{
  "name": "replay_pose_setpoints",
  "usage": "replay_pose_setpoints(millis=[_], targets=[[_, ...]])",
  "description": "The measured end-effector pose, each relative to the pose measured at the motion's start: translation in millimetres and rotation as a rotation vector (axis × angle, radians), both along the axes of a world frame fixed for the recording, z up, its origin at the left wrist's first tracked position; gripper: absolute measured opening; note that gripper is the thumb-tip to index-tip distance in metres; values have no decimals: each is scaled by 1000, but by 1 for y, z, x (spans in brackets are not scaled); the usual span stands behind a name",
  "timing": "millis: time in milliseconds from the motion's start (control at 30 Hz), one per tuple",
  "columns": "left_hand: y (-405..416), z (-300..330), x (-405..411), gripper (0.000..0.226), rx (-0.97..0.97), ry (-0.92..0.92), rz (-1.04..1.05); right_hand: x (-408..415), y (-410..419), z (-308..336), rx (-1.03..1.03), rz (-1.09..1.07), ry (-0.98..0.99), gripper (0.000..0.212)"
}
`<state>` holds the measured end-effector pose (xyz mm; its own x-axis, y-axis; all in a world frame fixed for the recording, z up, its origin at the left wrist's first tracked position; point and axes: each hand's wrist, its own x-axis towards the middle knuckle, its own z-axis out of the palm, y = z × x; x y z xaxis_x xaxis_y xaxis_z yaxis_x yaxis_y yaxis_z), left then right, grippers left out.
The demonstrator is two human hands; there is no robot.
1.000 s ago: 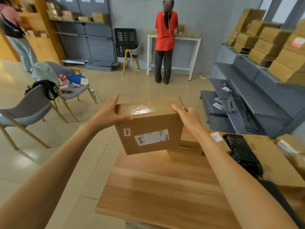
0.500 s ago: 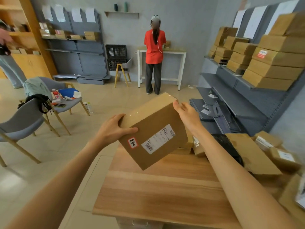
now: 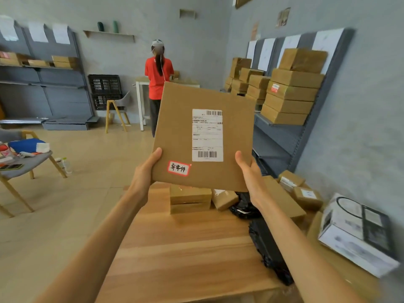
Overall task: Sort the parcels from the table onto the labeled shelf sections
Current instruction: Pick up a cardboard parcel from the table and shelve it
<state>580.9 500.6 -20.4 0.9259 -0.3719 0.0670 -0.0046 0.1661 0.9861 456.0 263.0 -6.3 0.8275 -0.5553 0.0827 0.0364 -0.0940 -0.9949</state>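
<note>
I hold a flat brown cardboard parcel (image 3: 179, 132) upright above the wooden table (image 3: 185, 248), its broad face turned to me. It carries a white shipping label and a red-bordered handwritten sticker. My left hand (image 3: 145, 171) grips its lower left edge and my right hand (image 3: 248, 171) grips its lower right edge. Under it on the table lie more parcels: a stack of two small brown boxes (image 3: 190, 199), a black bag (image 3: 267, 248), a long brown box (image 3: 282, 200) and a white printed box (image 3: 358, 235). The grey labeled shelf (image 3: 282, 136) stands at the right, stacked with brown boxes (image 3: 290, 92).
A person in a red shirt (image 3: 157, 77) stands at a white table with their back to me. A grey chair (image 3: 28, 165) with loose items sits at the left. Another grey shelf (image 3: 43, 92), a black crate (image 3: 105, 90) and a stool line the far wall.
The parcel has been raised and turned from tilted to upright with its labeled face toward me. My view has lifted toward the shelves.
</note>
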Motion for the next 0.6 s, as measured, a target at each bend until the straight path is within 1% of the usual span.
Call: replay_pose_setpoints(millis=[167,233,333,367,467,533,600], targets=[[-58,5,-20,37,-86,20,-134,-46,-38,11,25,-162,-44,82],[-85,8,-30,35,-93,23,-180,-68,-53,13,18,-244,-61,78],[-127,10,-50,43,-69,17,-281,-103,-77,16,-12,-383,-58,69],[-141,11,-58,44,-61,19,-324,-115,-86,17,-8,-436,-54,62],[-182,18,-83,53,-51,24,-454,-157,-112,21,-9,-570,-73,34],[-207,24,-101,59,-54,19,-523,-188,-124,24,-13,-640,-86,29],[-230,27,-124,53,-45,6,-589,-221,-134,25,-16,-700,-92,29]])
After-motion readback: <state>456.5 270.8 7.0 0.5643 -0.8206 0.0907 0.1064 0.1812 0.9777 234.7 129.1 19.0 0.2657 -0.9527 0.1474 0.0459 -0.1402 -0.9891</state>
